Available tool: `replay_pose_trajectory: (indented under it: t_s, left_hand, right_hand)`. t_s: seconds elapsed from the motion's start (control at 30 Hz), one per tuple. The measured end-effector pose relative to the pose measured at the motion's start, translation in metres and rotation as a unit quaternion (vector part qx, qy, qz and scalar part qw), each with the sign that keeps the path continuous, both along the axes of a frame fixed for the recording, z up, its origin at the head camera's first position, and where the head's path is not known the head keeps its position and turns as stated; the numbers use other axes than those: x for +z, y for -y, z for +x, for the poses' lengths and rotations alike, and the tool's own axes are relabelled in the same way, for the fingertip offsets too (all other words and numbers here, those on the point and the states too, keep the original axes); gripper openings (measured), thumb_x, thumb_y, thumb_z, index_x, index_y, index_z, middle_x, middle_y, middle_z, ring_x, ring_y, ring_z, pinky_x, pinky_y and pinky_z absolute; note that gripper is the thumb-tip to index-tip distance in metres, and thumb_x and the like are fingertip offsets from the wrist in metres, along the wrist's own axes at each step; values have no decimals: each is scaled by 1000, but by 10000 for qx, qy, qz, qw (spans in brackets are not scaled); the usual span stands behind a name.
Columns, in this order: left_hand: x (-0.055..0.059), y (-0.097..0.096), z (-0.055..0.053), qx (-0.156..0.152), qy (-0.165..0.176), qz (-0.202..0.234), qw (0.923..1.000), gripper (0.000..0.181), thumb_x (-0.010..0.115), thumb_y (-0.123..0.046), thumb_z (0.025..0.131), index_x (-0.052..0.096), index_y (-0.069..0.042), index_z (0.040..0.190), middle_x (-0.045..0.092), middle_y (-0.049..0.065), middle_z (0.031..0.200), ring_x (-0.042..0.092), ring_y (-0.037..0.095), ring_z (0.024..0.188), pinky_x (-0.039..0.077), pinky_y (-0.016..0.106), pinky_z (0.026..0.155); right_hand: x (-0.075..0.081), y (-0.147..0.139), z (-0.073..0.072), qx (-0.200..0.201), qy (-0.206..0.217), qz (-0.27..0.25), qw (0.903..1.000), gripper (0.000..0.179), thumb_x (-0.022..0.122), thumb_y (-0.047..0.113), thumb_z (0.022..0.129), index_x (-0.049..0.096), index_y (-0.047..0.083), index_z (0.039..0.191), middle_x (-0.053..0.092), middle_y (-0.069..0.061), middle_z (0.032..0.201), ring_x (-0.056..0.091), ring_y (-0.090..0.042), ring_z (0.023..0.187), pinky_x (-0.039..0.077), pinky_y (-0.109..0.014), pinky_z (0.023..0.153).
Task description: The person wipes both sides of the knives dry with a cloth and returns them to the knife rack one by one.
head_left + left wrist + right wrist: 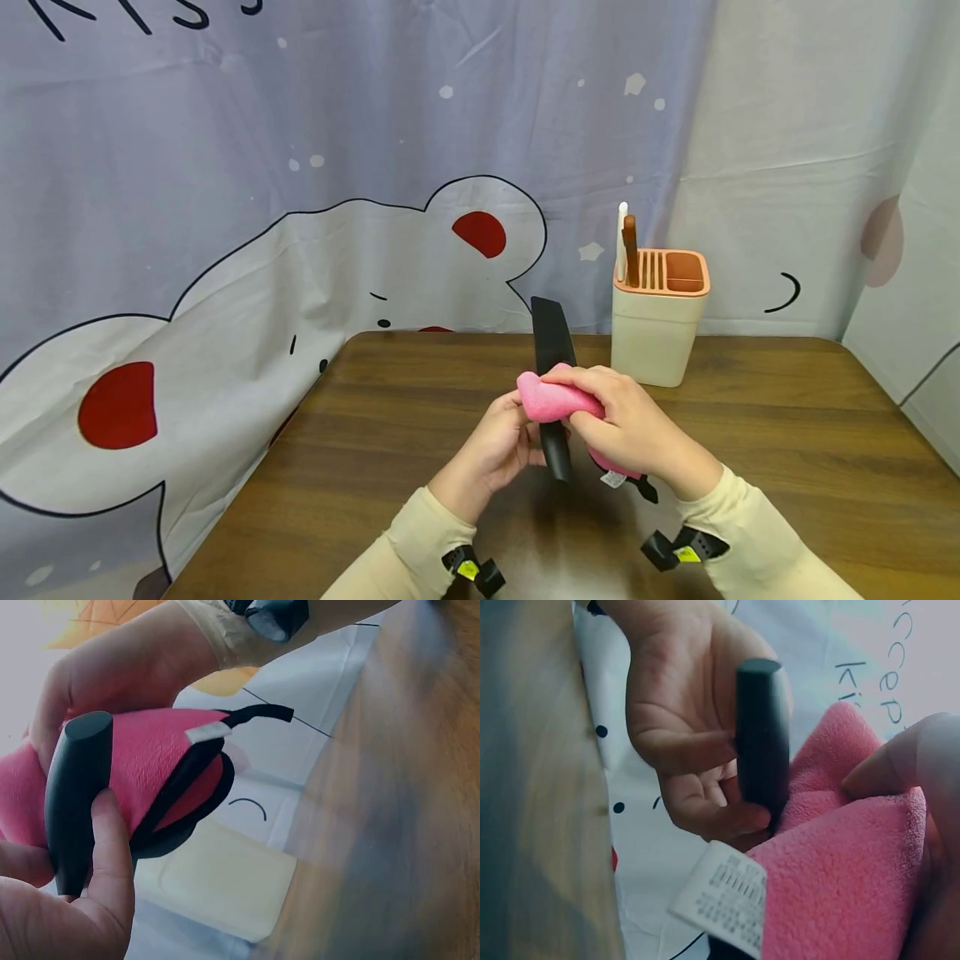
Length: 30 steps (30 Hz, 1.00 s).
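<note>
A black kitchen knife is held up over the table by my left hand (495, 450), which grips its dark handle (556, 454) near the blade end. The broad black blade (552, 333) points away toward the back. My right hand (633, 421) pinches a folded pink cloth (551, 400) that lies across the knife and covers part of it. In the right wrist view, a white printed label (724, 892) hangs from the fuzzy cloth (832, 877) beside the handle (763, 742). A black edging and loop (259, 712) show on the cloth in the left wrist view.
Behind the right hand, a cream knife block (656, 333) with an orange slotted top stands on the wooden table (420, 383). A white handle (622, 237) and a brown handle (631, 250) stick up from its slots. A printed curtain (360, 125) hangs behind the table.
</note>
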<state>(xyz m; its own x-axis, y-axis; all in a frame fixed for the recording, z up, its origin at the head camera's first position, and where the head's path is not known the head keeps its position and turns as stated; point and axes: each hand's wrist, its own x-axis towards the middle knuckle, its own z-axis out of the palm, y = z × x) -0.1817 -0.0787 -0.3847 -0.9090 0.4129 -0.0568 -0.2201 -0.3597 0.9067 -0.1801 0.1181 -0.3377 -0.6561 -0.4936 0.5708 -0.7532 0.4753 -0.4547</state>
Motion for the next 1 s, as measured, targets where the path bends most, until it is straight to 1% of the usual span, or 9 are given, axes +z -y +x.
replay_pose_trajectory:
  t_s: [0.13,0.27,0.3,0.4,0.57,0.63,0.73,0.83,1.0]
  left_hand:
    - [1,2,-1,-29,-93,0,10000,29,41,-11,104,59,-9,127,74,-3,89,72,11,77,63,35,65]
    - [1,3,-3,6,-105,46,9999,35,46,-13,103,56,-6,136,74,-4,94,72,10,75,63,33,64]
    - [1,3,-4,55,-102,51,9999,36,46,-13,102,55,-5,136,73,-4,93,72,9,73,62,30,61]
    - [-1,4,-6,311,-153,157,9993,35,46,-11,102,53,0,134,73,-5,94,71,7,75,60,24,63]
    - [-6,7,-13,741,-219,231,9967,36,41,-8,106,48,11,136,71,-2,98,70,8,87,60,20,77]
    - [-7,8,-15,901,-165,185,9956,36,39,-8,108,47,11,136,69,-1,96,68,9,87,59,20,78]
    - [-8,10,-17,1096,-52,105,9939,33,35,-8,109,47,9,134,64,-2,93,65,10,81,58,22,76]
    - [-8,13,-19,1165,-3,49,9932,31,32,-11,111,45,4,134,61,-2,92,65,11,76,59,26,74]
    - [-12,17,-26,1303,-27,-14,9915,33,32,-15,112,41,3,139,57,0,94,64,11,69,58,27,70]
  right_hand:
    - [2,-1,4,236,-190,88,9995,50,64,6,82,69,29,125,72,11,109,60,-5,91,51,-28,79]
    - [2,-1,9,428,-322,221,9983,50,63,5,81,70,28,125,70,12,104,56,-3,87,49,-24,75]
    - [3,0,9,489,-331,250,9979,50,63,4,81,70,29,124,70,12,104,56,-2,86,49,-24,75]
    - [3,1,11,667,-316,307,9968,50,63,4,81,71,29,123,70,13,104,56,-2,86,49,-23,74]
    - [1,4,13,1026,-258,452,9934,49,64,3,81,71,31,120,69,16,101,55,-1,85,48,-21,73]
    - [0,5,14,1149,-209,548,9916,48,64,3,82,71,32,120,68,17,101,55,0,85,48,-20,73]
    - [-2,7,15,1368,-106,794,9873,48,64,4,84,71,33,121,68,18,102,55,0,87,49,-21,77]
    - [-3,7,14,1637,-51,1017,9812,46,64,5,86,70,32,123,70,18,104,57,-1,89,50,-23,81]
    - [-3,3,8,2060,240,837,9747,48,60,-1,86,70,25,125,73,12,109,62,-2,91,53,-23,83]
